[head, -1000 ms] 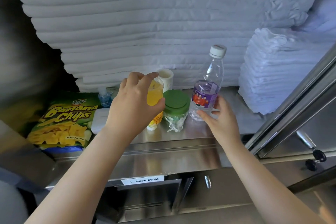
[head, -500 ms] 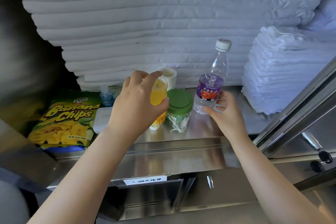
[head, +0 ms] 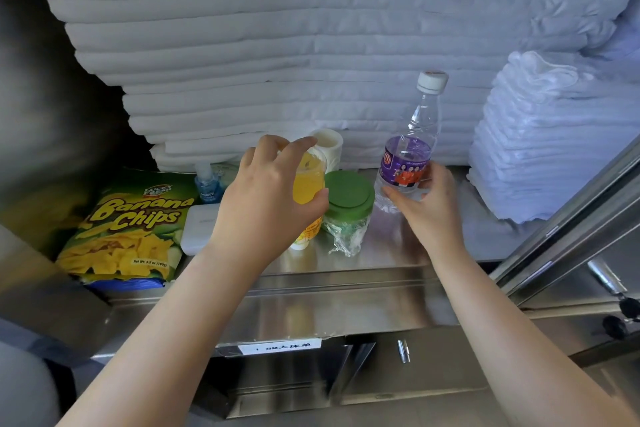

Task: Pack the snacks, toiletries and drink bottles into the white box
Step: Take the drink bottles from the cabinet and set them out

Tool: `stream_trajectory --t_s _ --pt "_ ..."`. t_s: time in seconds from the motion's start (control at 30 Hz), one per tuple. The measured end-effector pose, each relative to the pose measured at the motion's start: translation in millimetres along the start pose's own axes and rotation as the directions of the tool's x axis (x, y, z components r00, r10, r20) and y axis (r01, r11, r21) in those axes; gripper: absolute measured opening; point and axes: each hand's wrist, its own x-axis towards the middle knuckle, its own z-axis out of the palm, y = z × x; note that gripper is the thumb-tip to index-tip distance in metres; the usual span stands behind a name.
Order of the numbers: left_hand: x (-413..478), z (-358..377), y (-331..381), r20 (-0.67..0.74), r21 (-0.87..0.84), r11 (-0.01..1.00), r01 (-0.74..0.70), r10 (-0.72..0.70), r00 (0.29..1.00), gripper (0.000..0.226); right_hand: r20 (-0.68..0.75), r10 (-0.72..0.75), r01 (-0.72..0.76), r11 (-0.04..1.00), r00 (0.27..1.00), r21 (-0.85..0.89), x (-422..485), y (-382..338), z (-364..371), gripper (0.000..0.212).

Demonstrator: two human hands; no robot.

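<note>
On a steel shelf (head: pixel 388 253), my left hand (head: pixel 266 198) is wrapped around a bottle of orange drink (head: pixel 306 191) standing upright. My right hand (head: pixel 426 198) grips the lower part of a clear water bottle (head: pixel 412 152) with a purple label and white cap. Between them stands a jar with a green lid (head: pixel 348 198) and crinkled plastic under it. A bag of banana chips (head: pixel 121 225) lies at the left, with a flat white case (head: pixel 199 227) beside it and a small blue bottle (head: pixel 207 180) behind. A white box is not in view.
A tall stack of folded white linen (head: pixel 277 45) fills the back of the shelf, and a smaller stack of white towels (head: pixel 554 139) stands at the right. A white roll (head: pixel 327 144) sits behind the orange bottle. A steel door frame (head: pixel 571 243) slants at the right.
My right hand has closed more firmly around the water bottle, which now stands more upright. My left hand stays on the orange bottle.
</note>
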Motion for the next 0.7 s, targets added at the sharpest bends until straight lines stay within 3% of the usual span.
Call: stream_trajectory --t_s 0.07,0.27,0.33,0.47,0.7 --pt "-0.4 -0.2 -0.1 0.001 0.004 1.000 0.003 -0.003 1.000 0.061 0.016 0.026 -0.027 0.998 1.000 0.056 0.5 2.5 -0.3 0.064" --pt "-0.2 -0.3 0.0 0.003 0.007 1.000 0.000 0.000 1.000 0.061 0.260 0.070 -0.122 0.974 0.963 0.189 11.3 18.3 -13.8 0.055" --pt "-0.2 0.2 0.2 0.002 0.008 1.000 -0.002 0.002 1.000 0.061 0.248 0.070 -0.120 0.974 0.966 0.190 13.6 16.0 -12.6 0.051" --pt "-0.5 -0.4 0.1 0.003 0.008 1.000 -0.001 0.001 1.000 0.061 0.066 0.019 -0.017 1.000 0.998 -0.022 13.8 10.1 -3.8 0.049" --pt "-0.9 -2.0 -0.1 0.014 0.013 1.000 -0.006 0.005 1.000 0.061 0.170 0.089 -0.121 0.975 0.981 0.188 21.1 18.0 -8.0 0.047"
